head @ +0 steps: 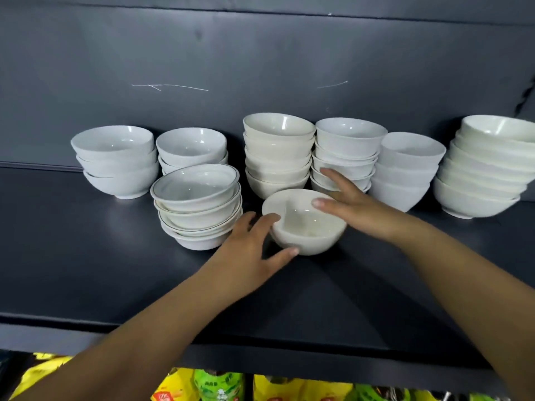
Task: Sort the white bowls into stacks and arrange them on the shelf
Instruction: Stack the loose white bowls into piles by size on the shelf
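Observation:
A single cream-white bowl stands on the dark shelf in front of the stacks. My left hand clasps its left side, thumb low on the wall and fingers on the rim. My right hand rests on its right rim, the index finger stretched toward the stack behind. Along the back stand several stacks: white bowls, a second white stack, a tall cream stack, a white stack, another and a large one at far right. A dark-rimmed stack leans in front.
The shelf's dark back panel rises right behind the stacks. Bare shelf surface lies at the left and along the front edge. Below the shelf, yellow and green snack packets fill the lower level.

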`<state>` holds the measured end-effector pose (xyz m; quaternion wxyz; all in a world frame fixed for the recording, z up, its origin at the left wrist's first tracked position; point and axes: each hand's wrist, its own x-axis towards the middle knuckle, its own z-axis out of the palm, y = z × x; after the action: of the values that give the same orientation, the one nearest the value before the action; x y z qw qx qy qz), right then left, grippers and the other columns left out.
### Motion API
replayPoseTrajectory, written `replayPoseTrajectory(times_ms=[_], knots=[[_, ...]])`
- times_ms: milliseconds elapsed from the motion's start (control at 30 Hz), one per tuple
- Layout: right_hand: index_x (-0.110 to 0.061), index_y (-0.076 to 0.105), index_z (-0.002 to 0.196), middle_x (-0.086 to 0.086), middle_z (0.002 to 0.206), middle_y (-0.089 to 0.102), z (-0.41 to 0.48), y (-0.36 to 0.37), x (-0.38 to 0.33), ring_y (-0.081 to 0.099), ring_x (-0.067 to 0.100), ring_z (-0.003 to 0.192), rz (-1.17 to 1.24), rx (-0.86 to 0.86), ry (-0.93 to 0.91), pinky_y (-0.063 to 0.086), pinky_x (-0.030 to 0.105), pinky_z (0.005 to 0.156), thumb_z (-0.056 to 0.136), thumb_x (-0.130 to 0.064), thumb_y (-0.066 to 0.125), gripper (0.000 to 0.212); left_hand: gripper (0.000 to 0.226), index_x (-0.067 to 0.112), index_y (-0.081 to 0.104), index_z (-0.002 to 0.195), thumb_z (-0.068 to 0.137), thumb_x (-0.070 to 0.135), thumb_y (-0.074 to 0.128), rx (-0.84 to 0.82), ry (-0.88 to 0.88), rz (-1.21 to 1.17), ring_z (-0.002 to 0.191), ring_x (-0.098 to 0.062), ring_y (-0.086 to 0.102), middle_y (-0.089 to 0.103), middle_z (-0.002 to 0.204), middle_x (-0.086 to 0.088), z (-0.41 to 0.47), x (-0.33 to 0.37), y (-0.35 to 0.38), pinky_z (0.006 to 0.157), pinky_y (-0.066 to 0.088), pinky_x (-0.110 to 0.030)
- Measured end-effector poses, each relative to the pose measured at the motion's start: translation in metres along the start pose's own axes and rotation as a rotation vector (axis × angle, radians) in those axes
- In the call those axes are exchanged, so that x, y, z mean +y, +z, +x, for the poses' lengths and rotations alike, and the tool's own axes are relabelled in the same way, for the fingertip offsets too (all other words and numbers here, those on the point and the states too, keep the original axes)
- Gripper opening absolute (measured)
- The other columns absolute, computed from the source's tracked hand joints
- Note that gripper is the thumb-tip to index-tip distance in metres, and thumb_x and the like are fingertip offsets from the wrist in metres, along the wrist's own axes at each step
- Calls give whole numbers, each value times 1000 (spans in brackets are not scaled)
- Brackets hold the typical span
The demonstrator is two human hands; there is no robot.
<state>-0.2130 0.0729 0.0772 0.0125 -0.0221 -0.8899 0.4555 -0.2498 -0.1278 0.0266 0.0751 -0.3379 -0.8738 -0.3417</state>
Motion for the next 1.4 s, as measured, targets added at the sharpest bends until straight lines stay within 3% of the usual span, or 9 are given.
replayPoseTrajectory(times_ms=[100, 200, 300, 433, 633, 867, 1100, 1333, 1400], knots=[[-37, 18, 142, -12, 149, 28, 4, 3, -9, 28, 7, 136, 28, 11, 39, 25, 22, 100, 84, -46, 55, 70, 33, 28, 49, 91, 72, 35, 75, -1, 24, -220, 90, -21, 54, 53, 95, -2, 7, -2, 0, 84, 46, -30], [-31, 33, 137, -9, 140, 43, -7, 0, -16, 50, 6, 118, 202, 52, 29, 43, 27, 94, 75, -34, 66, 70, 40, 35, 51, 74, 54, 44, 84, 15, 17, -471, 89, -22, 60, 57, 85, 0, 4, 2, -19, 83, 50, -33], [-20, 52, 121, -18, 107, 62, -16, -26, -40, 59, -5, 89, 286, 27, -169, 50, 15, 74, 62, -29, 76, 64, 36, 27, 50, 75, 61, 22, 83, 78, 63, -624, 80, -6, 59, 58, 82, 6, 16, 19, -51, 77, 48, -13], [-23, 56, 84, -17, 78, 56, -4, -62, -84, 54, 3, 82, -70, 5, -318, 41, 25, 79, 54, -44, 77, 43, 25, 23, 48, 76, 65, 21, 71, 156, 149, -560, 64, 9, 56, 56, 79, 10, 61, 42, -98, 71, 46, -10], [-18, 49, 85, -4, 79, 52, 53, -78, -100, 48, 10, 77, -207, 111, -304, 37, 27, 72, 67, -34, 77, 37, 25, 22, 49, 79, 78, 4, 67, 100, 162, -466, 71, 10, 59, 59, 85, 7, 117, 33, -128, 75, 48, -8], [-29, 47, 72, -19, 71, 51, 96, -74, -89, 48, -3, 66, -259, 81, -209, 33, 5, 45, 68, -32, 78, 31, 23, 19, 49, 78, 79, 4, 67, -33, 28, -362, 59, 11, 57, 60, 80, 4, 154, 0, -117, 64, 44, -4], [-29, 52, 79, -16, 77, 55, 112, -77, -74, 52, 4, 76, -350, 35, -160, 38, 20, 66, 68, -40, 76, 29, 21, 22, 49, 82, 79, 15, 69, -106, -29, -326, 81, -13, 53, 58, 85, -3, 163, -11, -106, 73, 42, -13], [-38, 51, 83, -25, 85, 54, 114, -74, -66, 50, -4, 84, -393, -63, -140, 36, 14, 67, 72, -44, 72, 24, 36, 24, 45, 84, 70, 18, 77, -130, -58, -286, 113, -28, 56, 57, 106, -4, 165, -15, -96, 102, 43, -40], [-40, 53, 102, -23, 104, 57, 115, -72, -65, 51, 0, 100, -456, -84, -125, 41, 16, 83, 64, -56, 72, 46, 36, 25, 44, 84, 70, 20, 77, -115, -61, -268, 115, -30, 54, 56, 107, -6, 166, -17, -94, 103, 41, -42]])
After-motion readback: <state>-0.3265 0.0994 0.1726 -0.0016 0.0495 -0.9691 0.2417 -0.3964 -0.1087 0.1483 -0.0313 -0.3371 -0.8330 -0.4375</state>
